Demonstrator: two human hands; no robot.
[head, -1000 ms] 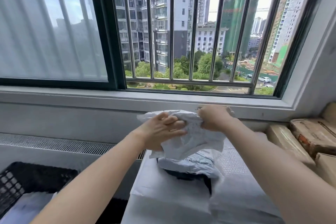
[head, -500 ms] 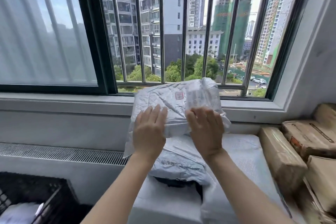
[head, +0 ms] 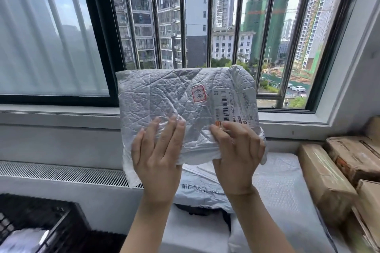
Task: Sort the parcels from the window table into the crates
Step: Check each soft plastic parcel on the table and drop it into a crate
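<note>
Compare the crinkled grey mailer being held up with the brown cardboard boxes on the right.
The grey mailer is soft, creased plastic; the cardboard boxes are rigid and brown. The mailer is held upright by the left hand and right hand; the boxes lie stacked. Both are parcels.

Barred window [head: 205, 26], daylit towers outside

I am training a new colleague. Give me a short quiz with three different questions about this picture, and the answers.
1. True or false: the grey parcel lies flat on the table.
2. Which side of the parcel carries the barcode label? A) left B) right
3. Fill in: the black crate is at the lower ____ of the picture.

Key:
1. False: the left hand and right hand hold it up before the window.
2. B
3. left
</note>
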